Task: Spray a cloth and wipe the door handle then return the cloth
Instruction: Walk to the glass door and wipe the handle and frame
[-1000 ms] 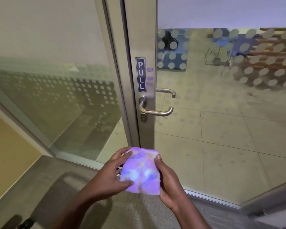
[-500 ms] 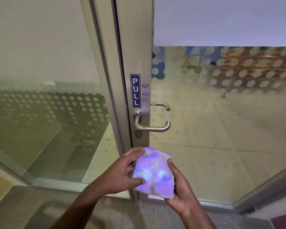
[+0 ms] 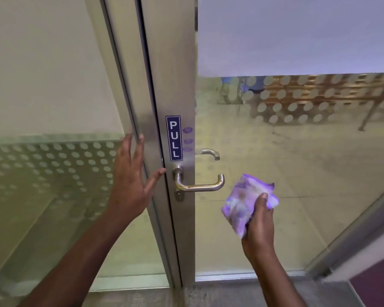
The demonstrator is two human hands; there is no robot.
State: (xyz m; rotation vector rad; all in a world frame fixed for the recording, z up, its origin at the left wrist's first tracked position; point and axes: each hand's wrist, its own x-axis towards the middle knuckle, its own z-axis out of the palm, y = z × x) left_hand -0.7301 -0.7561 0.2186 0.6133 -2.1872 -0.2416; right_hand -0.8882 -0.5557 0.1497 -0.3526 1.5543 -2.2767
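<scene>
A silver lever door handle [image 3: 200,185] juts from the metal stile of a glass door, just under a blue PULL sign [image 3: 174,138]. My right hand [image 3: 258,224] grips a folded purple and white cloth [image 3: 245,202] a little to the right of the handle's free end, apart from it. My left hand [image 3: 131,176] is spread flat with fingers apart against the door frame, left of the handle, thumb tip near the handle's base. No spray bottle is in view.
A keyhole [image 3: 179,197] sits below the handle, and a second lever [image 3: 208,153] shows through the glass on the far side. Frosted dotted glass panels [image 3: 53,173] flank the door. Through the glass are a tiled floor and wooden furniture [image 3: 319,91].
My left hand let go of the cloth and moved up to the door frame. My right hand carried the cloth up and right, near the handle. The view moved closer to the door.
</scene>
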